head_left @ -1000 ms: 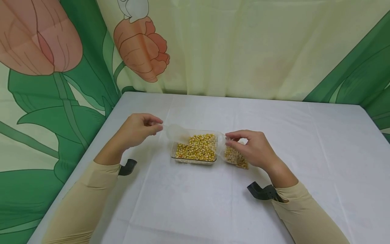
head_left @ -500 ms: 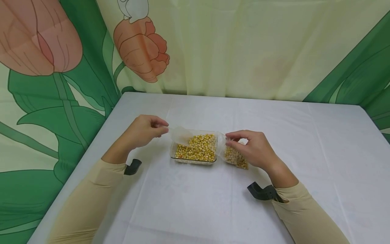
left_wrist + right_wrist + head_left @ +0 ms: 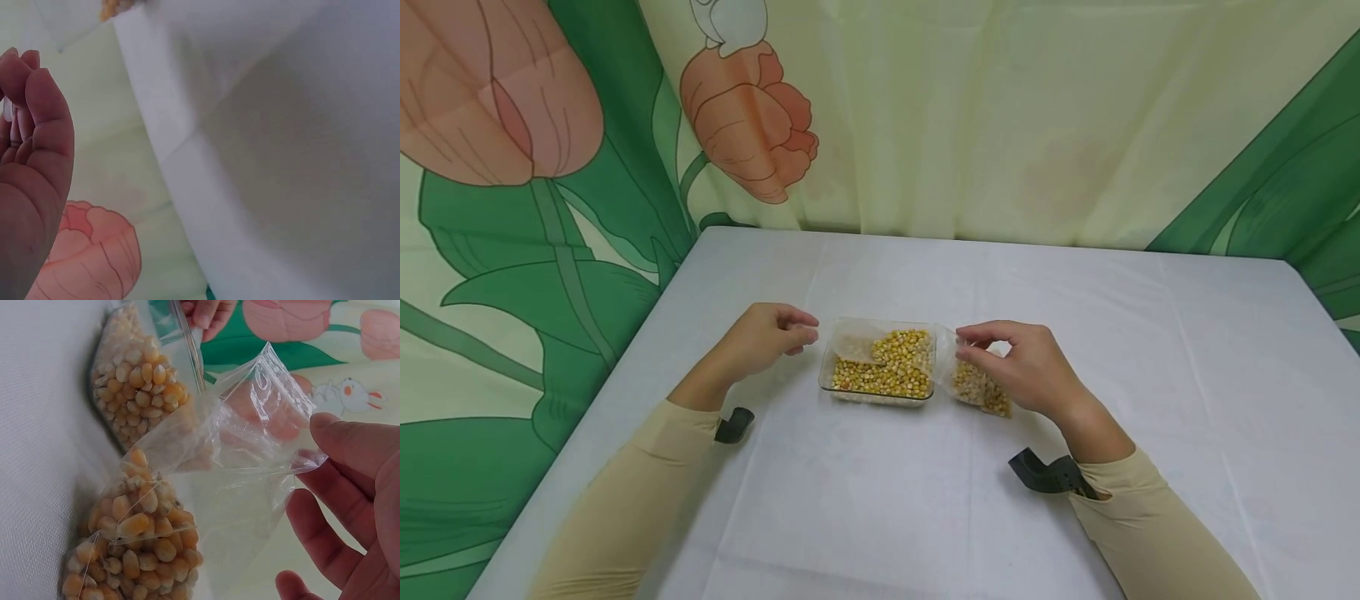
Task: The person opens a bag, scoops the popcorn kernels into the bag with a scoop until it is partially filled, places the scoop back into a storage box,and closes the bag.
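A clear rectangular dish (image 3: 876, 397) of yellow corn kernels (image 3: 895, 367) stands on the table between my hands. Over its back left part lies a translucent plastic flap (image 3: 854, 343). My left hand (image 3: 765, 337) hovers just left of the dish, fingers loosely curled with thumb near the fingertips; nothing shows between them in the head view. To the right of the dish rests a clear plastic bag (image 3: 250, 425) with kernels at its bottom. My right hand (image 3: 1018, 362) pinches the bag's upper edge between thumb and fingers. The bag's mouth leans toward the dish.
A white cloth (image 3: 850, 500) covers the table. Behind it hangs a curtain (image 3: 1000, 125) printed with tulips and leaves. A dark wrist mount (image 3: 1048, 472) sticks out from the right sleeve, and another mount (image 3: 735, 425) from the left.
My left hand moves right and slightly lower, coming away from the plastic flap it held up. The flap drops onto the kernels. The right hand and bag stay still.
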Demonstrator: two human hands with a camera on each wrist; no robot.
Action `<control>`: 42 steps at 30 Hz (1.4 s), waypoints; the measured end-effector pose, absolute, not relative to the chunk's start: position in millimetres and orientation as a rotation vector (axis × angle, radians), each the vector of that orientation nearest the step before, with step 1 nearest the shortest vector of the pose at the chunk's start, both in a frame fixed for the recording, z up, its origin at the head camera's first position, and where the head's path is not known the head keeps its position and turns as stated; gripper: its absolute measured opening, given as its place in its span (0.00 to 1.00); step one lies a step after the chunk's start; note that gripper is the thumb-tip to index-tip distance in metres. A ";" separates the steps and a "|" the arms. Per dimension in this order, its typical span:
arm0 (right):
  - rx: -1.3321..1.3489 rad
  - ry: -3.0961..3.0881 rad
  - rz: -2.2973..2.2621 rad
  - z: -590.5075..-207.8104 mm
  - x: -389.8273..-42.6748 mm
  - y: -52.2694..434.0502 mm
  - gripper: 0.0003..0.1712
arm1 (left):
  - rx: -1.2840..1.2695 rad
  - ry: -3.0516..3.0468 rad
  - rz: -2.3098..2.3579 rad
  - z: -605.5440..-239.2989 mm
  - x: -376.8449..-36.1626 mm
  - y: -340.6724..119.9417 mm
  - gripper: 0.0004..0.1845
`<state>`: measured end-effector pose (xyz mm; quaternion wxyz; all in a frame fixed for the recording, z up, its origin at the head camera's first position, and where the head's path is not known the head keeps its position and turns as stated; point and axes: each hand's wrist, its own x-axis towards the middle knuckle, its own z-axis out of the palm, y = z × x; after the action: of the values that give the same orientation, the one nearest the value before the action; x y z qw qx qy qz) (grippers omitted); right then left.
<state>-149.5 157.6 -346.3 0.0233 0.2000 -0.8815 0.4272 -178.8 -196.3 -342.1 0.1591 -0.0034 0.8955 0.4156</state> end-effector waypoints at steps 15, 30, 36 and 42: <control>0.667 -2.770 1.364 -346.5 -151.3 154.9 0.27 | -0.016 2.546 1.219 -346.9 -178.5 -198.4 0.17; 0.801 -2.933 1.246 -349.4 -159.0 144.7 0.47 | -0.041 2.540 1.200 -345.1 -179.2 -196.6 0.17; 0.763 -2.935 1.234 -349.7 -158.2 142.1 0.40 | -0.020 2.538 1.205 -345.8 -178.9 -196.3 0.19; 0.734 -2.898 1.264 -351.1 -158.4 144.6 0.33 | -0.028 2.533 1.220 -344.9 -179.2 -196.8 0.18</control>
<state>-158.4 144.6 -351.1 -0.0521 0.2258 -0.8917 0.3889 -179.2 -196.8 -344.9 0.1641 -0.0099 0.8887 0.4279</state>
